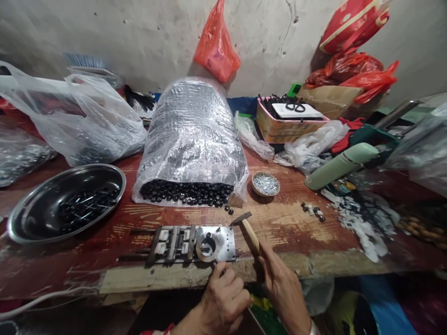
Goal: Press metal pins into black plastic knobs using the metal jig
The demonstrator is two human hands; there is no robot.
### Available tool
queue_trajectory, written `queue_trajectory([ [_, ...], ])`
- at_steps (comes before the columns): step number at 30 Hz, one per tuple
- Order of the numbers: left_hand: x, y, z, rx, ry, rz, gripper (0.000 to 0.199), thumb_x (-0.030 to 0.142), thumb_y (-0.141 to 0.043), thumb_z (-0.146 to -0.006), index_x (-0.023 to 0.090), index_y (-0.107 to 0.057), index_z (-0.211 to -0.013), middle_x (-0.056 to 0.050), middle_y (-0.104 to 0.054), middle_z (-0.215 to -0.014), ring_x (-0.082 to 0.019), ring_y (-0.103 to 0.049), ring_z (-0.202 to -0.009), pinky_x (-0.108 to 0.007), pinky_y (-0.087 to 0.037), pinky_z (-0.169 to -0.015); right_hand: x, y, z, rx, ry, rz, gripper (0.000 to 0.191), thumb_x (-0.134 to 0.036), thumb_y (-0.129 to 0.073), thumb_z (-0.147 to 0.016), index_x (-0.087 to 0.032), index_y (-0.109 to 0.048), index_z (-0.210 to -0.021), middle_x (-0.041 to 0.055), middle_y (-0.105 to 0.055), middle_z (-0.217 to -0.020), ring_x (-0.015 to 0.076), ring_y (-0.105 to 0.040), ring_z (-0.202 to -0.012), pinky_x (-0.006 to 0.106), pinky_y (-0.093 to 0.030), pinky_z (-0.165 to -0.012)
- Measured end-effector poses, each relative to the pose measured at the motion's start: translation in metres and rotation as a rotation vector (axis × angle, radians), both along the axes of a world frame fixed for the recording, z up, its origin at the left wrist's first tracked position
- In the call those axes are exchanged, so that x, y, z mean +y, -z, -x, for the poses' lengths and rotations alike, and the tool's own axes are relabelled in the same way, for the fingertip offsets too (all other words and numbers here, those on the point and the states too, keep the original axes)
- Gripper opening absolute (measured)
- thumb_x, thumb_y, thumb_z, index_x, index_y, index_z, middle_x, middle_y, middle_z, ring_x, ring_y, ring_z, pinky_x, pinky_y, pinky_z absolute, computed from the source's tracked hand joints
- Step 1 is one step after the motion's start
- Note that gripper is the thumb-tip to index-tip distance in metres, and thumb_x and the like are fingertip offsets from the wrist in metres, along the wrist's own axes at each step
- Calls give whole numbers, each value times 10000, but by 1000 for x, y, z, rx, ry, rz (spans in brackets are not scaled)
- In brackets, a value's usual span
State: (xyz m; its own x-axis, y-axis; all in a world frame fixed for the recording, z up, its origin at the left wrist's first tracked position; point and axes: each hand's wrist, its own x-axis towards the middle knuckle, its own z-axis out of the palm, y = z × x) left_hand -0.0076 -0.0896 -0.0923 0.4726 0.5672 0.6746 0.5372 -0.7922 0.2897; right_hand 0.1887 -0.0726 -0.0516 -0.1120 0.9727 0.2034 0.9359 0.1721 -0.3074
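My right hand (281, 284) is wrapped round the wooden handle of a hammer (252, 236), whose narrow metal head is just off the right end of a metal jig (226, 244). Closed at the bench's front edge, my left hand (226, 295) grips a metal rod (215, 262) that reaches the jig's round ring (200, 253). Most of the rod is hidden in the fist. Small black round parts (185, 191) spill from the mouth of a silvery woven sack (192, 135) behind the jig. A small bowl (256, 187) of nails or pins stands behind the hammer.
At left lies a steel basin (21, 225) with black parts and metal pins. Plastic bags (104, 121) sit behind it. To the right are a green flask (340, 166), white scraps (359, 228) and a box (279, 129) of black parts. A wooden strip (122, 281) edges the bench.
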Motion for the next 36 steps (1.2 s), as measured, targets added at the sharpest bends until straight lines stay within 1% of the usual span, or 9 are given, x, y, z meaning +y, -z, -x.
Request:
queue_trajectory([
  [4, 2, -4, 0, -18, 5, -24, 96, 187, -550, -826, 203, -516, -737, 10, -445, -644, -175, -399, -679, -409, -360, -854, 9, -27, -3, -333, -1, 21, 400, -241, -386, -1064, -226, -526, -1438, 39, -765, -1001, 130, -703, -545, 232, -418, -424],
  [10, 4, -3, -1, -12, -15, -59, 146, 207, -584, -834, 209, -496, -717, 21, -419, -618, -172, -380, -651, -391, -345, -799, 45, -78, -13, -611, -143, 76, 474, -105, -530, -954, -255, -528, -1404, 10, -705, -952, 138, -704, -661, 232, -388, -494],
  [16, 5, -1, 0, -38, -12, -76, 128, 198, -558, -831, 203, -514, -711, 16, -411, -616, -170, -364, -654, -385, -341, -797, 69, -101, -4, -752, -251, -94, 512, -40, -567, -840, -221, -611, -1317, 102, -712, -1163, 266, -706, -1005, 331, -492, -733],
  [18, 5, 0, 1, -22, 0, -66, 109, 208, -563, -836, 205, -529, -733, 17, -415, -624, -172, -374, -664, -388, -341, -807, 78, -110, 2, -766, -283, -89, 485, -37, -565, -835, -206, -636, -1284, 104, -724, -1114, 272, -707, -980, 347, -480, -742],
  [21, 4, 2, 2, 11, 15, -44, 112, 248, -607, -845, 207, -537, -767, 21, -431, -641, -174, -400, -681, -396, -342, -825, 96, -127, 13, -806, -345, 39, 390, -25, -536, -846, -208, -689, -1154, 73, -723, -938, 233, -698, -792, 324, -402, -644],
  [25, 3, 4, 1, 5, 2, -45, 145, 228, -614, -840, 208, -507, -744, 23, -436, -636, -174, -398, -669, -403, -340, -829, 126, -150, 20, -835, -426, 167, 298, -1, -515, -847, -179, -717, -976, 80, -718, -820, 195, -672, -704, 306, -281, -582],
  [28, 4, 6, -1, -23, 2, -60, 126, 213, -585, -844, 209, -508, -743, 21, -438, -631, -172, -390, -661, -399, -331, -829, 147, -156, 8, -824, -461, 252, 260, -71, -493, -935, -176, -731, -936, 82, -728, -763, 159, -651, -643, 300, -224, -565],
  [32, 5, 10, -4, -58, -25, -99, 174, 212, -588, -859, 209, -492, -714, 25, -422, -608, -168, -378, -645, -398, -324, -822, 160, -150, -16, -777, -464, 250, 241, -248, -501, -1016, -241, -735, -1073, 55, -748, -741, 152, -626, -578, 297, -213, -550],
  [36, 6, 13, -6, -80, -29, -95, 192, 201, -593, -862, 209, -504, -692, 23, -418, -595, -167, -376, -641, -397, -332, -821, 144, -142, -27, -809, -426, 243, 210, -143, -540, -946, -240, -720, -996, 65, -752, -799, 180, -638, -585, 293, -260, -542],
])
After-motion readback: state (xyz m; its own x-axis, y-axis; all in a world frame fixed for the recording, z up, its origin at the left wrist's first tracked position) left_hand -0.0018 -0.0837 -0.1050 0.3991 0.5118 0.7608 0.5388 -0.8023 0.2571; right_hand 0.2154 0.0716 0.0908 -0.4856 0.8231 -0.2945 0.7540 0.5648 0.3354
